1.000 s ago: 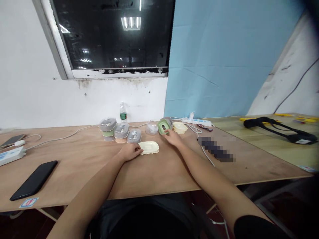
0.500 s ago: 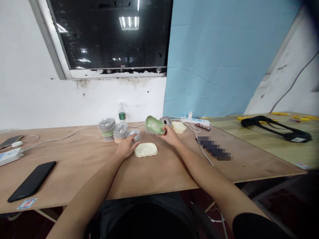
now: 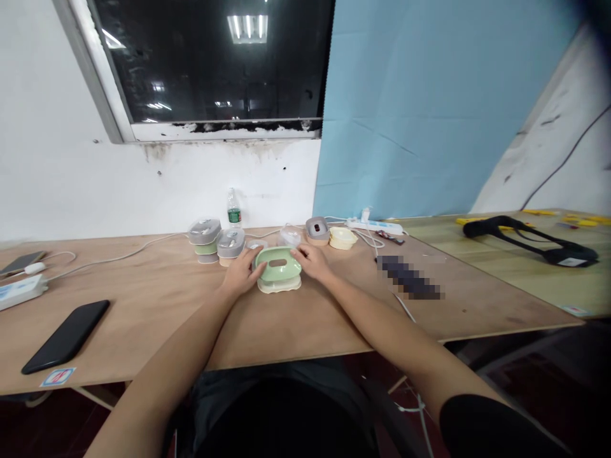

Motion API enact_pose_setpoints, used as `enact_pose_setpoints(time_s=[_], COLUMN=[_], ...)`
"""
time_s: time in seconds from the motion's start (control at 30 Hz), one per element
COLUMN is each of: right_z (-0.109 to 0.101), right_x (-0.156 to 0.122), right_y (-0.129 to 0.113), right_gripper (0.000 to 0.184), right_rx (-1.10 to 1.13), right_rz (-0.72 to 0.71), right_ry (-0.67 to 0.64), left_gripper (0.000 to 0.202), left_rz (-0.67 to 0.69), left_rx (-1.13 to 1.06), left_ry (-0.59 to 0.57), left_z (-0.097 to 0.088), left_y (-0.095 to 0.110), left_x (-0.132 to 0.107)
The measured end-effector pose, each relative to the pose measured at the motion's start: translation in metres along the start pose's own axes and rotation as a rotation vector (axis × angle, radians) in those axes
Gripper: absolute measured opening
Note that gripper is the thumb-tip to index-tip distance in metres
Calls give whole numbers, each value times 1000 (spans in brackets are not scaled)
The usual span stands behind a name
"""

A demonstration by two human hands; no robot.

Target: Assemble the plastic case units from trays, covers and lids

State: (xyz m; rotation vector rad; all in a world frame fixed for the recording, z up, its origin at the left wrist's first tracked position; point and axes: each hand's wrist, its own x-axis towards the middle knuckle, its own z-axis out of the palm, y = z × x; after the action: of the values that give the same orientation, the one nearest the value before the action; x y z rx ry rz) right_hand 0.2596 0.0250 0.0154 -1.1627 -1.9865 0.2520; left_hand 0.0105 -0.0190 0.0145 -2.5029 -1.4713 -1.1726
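Note:
A green soap-dish tray (image 3: 278, 270) with an oval slot is gripped at its two ends. My left hand (image 3: 241, 273) closes on its left end and my right hand (image 3: 310, 259) on its right end. It sits tilted at or just above a cream dish (image 3: 279, 288); whether they touch I cannot tell. A clear cover (image 3: 289, 235) lies behind the green tray. Beside my left hand stand stacked soap boxes with grey-tinted lids (image 3: 231, 243), some with green or peach bases. Behind my right hand are a grey dish with a slot (image 3: 317, 229) and cream dishes (image 3: 342, 238).
A water bottle (image 3: 233, 208) stands against the wall. On the left lie a black phone (image 3: 67, 336) and a power strip (image 3: 21, 291). Another power strip (image 3: 377, 226) with cables sits at the back right. A black frame-like object (image 3: 529, 240) rests on the adjoining table.
My right hand has brought the green tray left and down, levelling it over the cream dish. My left hand has come onto its left end. The clear cover now shows behind.

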Motion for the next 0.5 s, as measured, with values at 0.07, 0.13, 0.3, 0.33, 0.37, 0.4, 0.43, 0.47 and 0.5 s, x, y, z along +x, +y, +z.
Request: enact_pose_setpoints(time_s=[0.07, 0.13, 0.3, 0.33, 0.37, 0.4, 0.43, 0.47, 0.5], right_z=[3, 8, 19, 20, 21, 22, 23, 23, 24], right_x=[3, 6, 4, 4, 3, 2, 2, 1, 0], right_y=[11, 23, 35, 34, 32, 30, 28, 25, 23], right_gripper=[38, 29, 36, 32, 30, 28, 28, 30, 32], right_rx=[9, 65, 220, 221, 220, 221, 226, 230, 228], right_rz=[65, 101, 84, 87, 90, 92, 94, 94, 88], right_ry=[-110, -213, -410, -424, -425, -415, -401, -385, -369], left_gripper=[48, 45, 50, 49, 47, 45, 42, 38, 35], left_rz=[-28, -63, -91, -104, -121, -141, -163, -181, -196], left_rx=[41, 80, 127, 127, 121, 112, 100, 87, 72], left_ry=[-83, -197, -321, -333, -350, -367, -387, -408, -430], left_z=[5, 8, 8, 8, 8, 8, 10, 12, 14], left_y=[-2, -5, -9, -10, -13, -16, -20, -24, -28], left_x=[1, 3, 5, 5, 5, 5, 6, 6, 6])
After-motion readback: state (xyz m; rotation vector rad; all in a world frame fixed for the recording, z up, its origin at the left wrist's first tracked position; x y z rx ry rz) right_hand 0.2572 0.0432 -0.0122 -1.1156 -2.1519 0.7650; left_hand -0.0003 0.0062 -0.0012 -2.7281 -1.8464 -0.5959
